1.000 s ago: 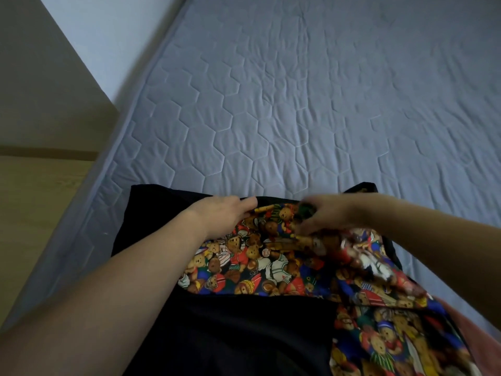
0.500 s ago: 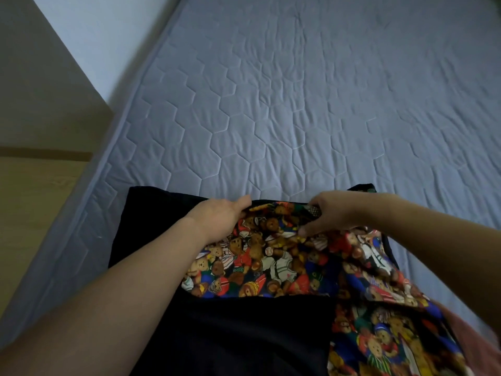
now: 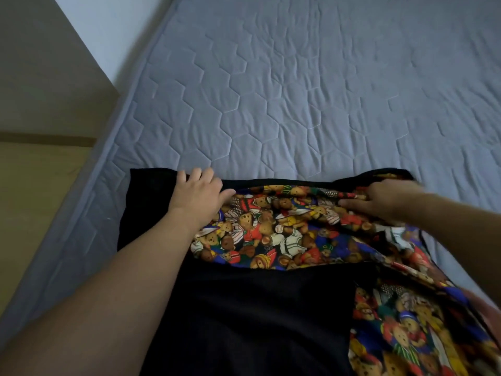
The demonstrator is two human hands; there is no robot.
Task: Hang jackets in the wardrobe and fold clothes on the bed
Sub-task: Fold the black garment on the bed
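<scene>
A black garment (image 3: 257, 308) with a teddy-bear print lining (image 3: 273, 234) lay on the bed (image 3: 298, 90). The left hand (image 3: 196, 195) rested flat on the black fabric, fingers straight and spread, the print just to its right. The right hand (image 3: 385, 198) pinched the lining's top edge, with the bed's quilted cover beyond both hands.

Readable text: none that you can make out anywhere in this view.
Printed cloth (image 3: 273, 234): you see only pictures of teddy bears in coloured outfits, with no words or numbers legible.
Black cloth (image 3: 257, 308): plain, no label or brand showing.
Bed cover (image 3: 298, 90): only stitched hexagon lines, no lettering.
</scene>
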